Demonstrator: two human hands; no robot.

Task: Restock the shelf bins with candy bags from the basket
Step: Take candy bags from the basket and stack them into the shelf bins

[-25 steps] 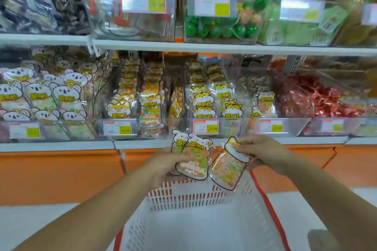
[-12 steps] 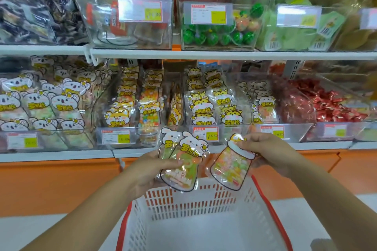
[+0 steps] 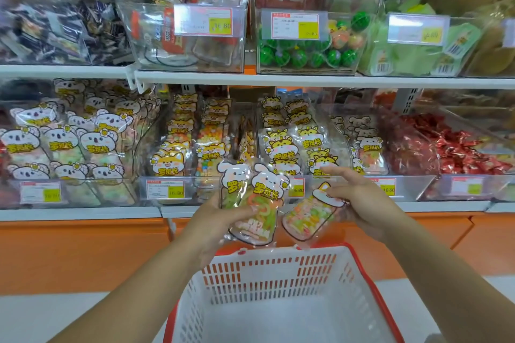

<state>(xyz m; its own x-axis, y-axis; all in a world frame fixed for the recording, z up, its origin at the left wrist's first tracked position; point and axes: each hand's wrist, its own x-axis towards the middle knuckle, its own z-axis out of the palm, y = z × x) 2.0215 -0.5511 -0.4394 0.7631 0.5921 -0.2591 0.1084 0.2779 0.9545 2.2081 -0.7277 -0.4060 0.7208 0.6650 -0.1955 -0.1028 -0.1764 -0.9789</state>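
The basket (image 3: pixel 278 267) shows no bags. At centre, left hand (image 3: pixel 217 221) fingers (image 3: pixel 243 211) clasp rabbit bags (image 3: pixel 260 198); right hand (image 3: pixel 362 203) fingers (image 3: pixel 338 193) pinch a bottle bag (image 3: pixel 308 218), all unshelved.

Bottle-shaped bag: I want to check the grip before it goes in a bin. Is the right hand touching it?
Touching. The head view shows the right hand pinching the bottle-shaped bag at its top edge, with no gap.

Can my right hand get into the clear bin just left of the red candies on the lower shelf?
Likely yes: the right hand hovers right before that bin, nothing between them, though it pinches a bottle-shaped bag.
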